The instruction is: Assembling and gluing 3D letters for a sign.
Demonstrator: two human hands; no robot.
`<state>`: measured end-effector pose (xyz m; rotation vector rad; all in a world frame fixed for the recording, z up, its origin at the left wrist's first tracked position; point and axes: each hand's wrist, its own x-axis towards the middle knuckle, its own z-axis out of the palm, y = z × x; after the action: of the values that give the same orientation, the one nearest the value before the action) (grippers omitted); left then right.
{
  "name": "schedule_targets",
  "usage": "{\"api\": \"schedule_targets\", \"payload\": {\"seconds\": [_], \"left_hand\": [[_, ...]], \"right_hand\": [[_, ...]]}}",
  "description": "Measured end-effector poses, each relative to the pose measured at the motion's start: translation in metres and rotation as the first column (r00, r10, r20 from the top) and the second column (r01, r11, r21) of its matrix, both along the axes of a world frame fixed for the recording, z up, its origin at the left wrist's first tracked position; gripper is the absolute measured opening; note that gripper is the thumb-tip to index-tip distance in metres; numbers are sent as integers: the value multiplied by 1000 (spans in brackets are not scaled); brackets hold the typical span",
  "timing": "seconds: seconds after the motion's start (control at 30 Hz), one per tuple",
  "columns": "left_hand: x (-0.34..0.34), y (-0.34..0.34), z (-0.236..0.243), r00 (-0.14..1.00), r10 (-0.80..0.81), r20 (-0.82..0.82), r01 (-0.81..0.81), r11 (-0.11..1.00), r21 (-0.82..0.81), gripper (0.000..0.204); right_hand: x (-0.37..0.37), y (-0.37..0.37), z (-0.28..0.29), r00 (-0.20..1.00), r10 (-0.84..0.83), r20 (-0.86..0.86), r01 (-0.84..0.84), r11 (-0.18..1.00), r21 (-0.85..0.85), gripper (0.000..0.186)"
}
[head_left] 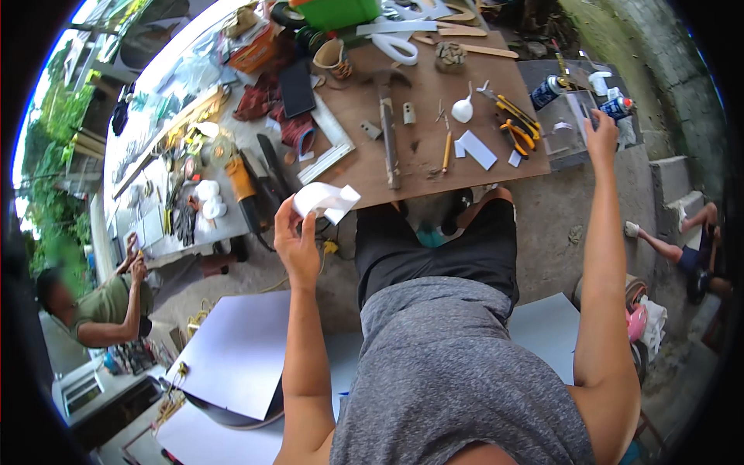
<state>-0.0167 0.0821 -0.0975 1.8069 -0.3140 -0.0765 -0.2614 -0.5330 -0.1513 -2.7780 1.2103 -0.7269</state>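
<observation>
My left hand (297,246) is closed on a curved white piece with a flat tab (325,200), lifted just off the table's front edge. Out to the right, my right hand (602,138) reaches over a grey side table, its fingers drawn together beside a clear flat panel (564,128); what they pinch is too small to make out. Two spray cans stand near it, one dark blue (548,91) and one blue and red (618,108). Between my hands on the brown board (349,101) lie a hammer (387,136), a pencil (447,151), white rectangles (477,149) and orange-handled pliers (518,138).
A metal square (329,147), an orange angle grinder (242,186) and red gloves (260,101) crowd the left. White cutouts (395,49) and a green bin (333,12) sit at the back. Another person (108,314) works at the left; someone else (701,256) is at the far right.
</observation>
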Motion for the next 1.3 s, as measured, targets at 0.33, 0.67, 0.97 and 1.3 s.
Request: {"api": "schedule_targets", "payload": {"seconds": [0.33,0.67,0.97,1.3], "left_hand": [[-2,-6,-14,996,49,78,-54,996,71,39],[-4,-6,-27,995,92,37,-96,990,104,40],[-9,9,-38,991,121,-51,-118,992,48,41],[-11,0,-31,986,168,-5,-166,980,113,40]], "right_hand": [[-7,-30,-36,985,-56,-164,62,998,32,44],[-7,-41,-46,996,-43,-84,54,989,141,32],[2,-40,-54,996,-65,-64,75,982,171,22],[-39,12,1,982,-106,157,90,990,106,22]]}}
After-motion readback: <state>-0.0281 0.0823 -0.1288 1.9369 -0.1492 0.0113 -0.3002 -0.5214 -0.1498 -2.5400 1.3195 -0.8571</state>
